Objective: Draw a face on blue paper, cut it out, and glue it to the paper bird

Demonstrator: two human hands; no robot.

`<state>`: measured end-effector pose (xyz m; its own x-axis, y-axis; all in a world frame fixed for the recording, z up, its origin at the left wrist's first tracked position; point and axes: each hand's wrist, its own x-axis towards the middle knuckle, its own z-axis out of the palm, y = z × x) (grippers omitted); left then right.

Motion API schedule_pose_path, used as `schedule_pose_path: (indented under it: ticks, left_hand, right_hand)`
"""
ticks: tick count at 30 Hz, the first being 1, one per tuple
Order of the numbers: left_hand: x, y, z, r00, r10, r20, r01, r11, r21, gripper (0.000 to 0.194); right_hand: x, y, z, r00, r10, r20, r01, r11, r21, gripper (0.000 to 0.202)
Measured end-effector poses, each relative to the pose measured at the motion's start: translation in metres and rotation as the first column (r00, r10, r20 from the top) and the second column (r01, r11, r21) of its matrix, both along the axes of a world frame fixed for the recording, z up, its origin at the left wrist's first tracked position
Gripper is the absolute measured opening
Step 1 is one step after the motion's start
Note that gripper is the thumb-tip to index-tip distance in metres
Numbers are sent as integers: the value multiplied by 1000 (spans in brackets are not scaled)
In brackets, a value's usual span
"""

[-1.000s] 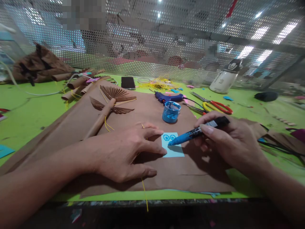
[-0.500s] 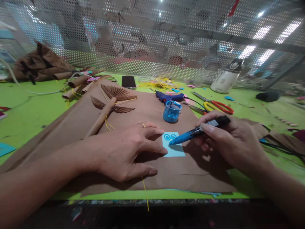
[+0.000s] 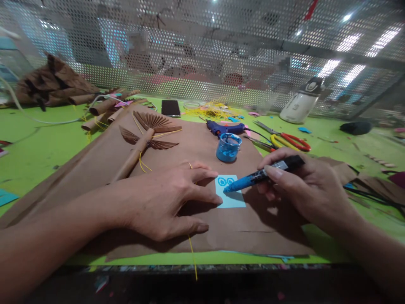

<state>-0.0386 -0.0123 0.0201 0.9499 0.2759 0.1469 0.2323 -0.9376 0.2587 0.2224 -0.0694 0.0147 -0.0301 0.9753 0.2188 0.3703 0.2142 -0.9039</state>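
gripping slim, blue-smeared marker (image 3: 249, 180): right hand (image 3: 303, 188) | left hand (image 3: 167, 200): splayed, touching flat pale-blue paper square (image 3: 233, 202) | hands: apart

The left hand (image 3: 167, 200) wears a thin gold-coloured ring (image 3: 190, 166), its band only partly visible; both forearms (image 3: 79, 215) are bare as far as they show; the right hand (image 3: 311, 188) is bare too, its thumbnail (image 3: 274, 172) smooth and rounded.

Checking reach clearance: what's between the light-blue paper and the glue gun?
In the head view, a blue-smeared jar stands between the light-blue paper and the glue gun.
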Motion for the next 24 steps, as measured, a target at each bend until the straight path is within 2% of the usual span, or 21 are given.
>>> schedule_pose_path:
  ticks: [10,24]
  left_hand:
    - [0,-1,-1,1000,17,-4,-17,1000,1,35]
    - [0,-1,1,1000,10,-11,-10,1000,0,34]
  right_hand:
    - [0,2,-2,1000,14,-17,-14,999,29,18]
    - [2,1,-3,999,14,39,-15,1000,27,17]
